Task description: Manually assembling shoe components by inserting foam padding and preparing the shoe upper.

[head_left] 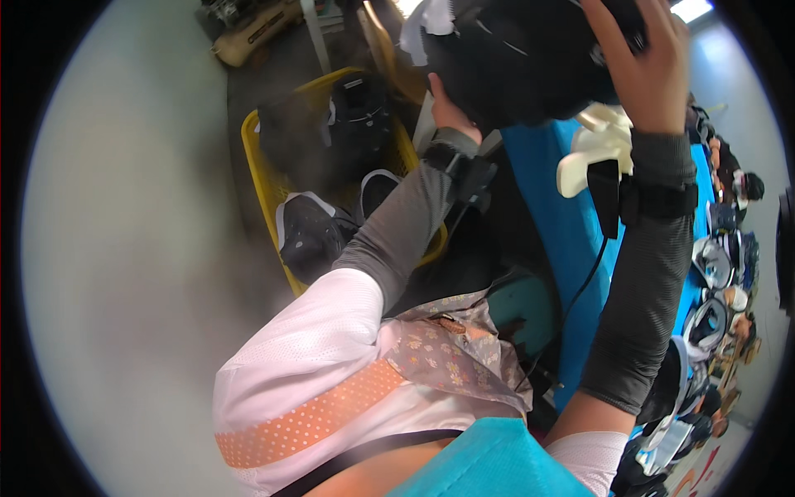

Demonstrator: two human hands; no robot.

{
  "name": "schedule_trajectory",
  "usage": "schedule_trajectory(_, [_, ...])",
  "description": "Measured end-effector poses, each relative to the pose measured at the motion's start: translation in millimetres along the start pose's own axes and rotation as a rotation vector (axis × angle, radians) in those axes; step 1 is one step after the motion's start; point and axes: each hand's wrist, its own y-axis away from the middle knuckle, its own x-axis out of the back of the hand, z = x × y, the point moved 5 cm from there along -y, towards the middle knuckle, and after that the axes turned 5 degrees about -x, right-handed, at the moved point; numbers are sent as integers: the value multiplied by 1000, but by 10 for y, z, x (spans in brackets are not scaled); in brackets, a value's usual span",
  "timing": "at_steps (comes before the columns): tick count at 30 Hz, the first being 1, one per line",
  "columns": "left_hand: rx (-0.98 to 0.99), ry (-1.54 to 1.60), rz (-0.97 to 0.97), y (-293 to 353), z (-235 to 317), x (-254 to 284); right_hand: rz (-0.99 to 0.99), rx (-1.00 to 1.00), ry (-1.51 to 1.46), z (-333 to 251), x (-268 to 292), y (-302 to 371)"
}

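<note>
Left hand (452, 113) and right hand (654, 79) hold a black piece (517, 62) between them, far centre-right; handling seems unfinished. Other dark pieces (310, 238) sit left, in the yellow basket (254, 166).

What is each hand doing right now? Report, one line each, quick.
Left hand: holding the black item by its lower left side; most fingers hidden.
Right hand: holding the same item at its right side, fingers spread.

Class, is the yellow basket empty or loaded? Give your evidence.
Loaded: dark items with white edges lie within the walls of the yellow basket. How deep they go cannot be told.
</note>
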Motion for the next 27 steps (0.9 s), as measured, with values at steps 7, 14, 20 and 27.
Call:
schedule_trajectory(7, [-98, 128, -25, 71, 34, 55, 265, -258, -22, 355, -271, 522])
schedule_trajectory(14, [79, 14, 53, 39, -71, 107, 383, -235, -120, 99, -33, 458])
schedule_trajectory(20, [7, -66, -153, 588, 1094, 141, 239, -431, -649, -106, 417, 772])
schedule_trajectory(27, [-341, -649, 57, 1230, 2971, 563, 67, -578, -1028, -744, 157, 1226])
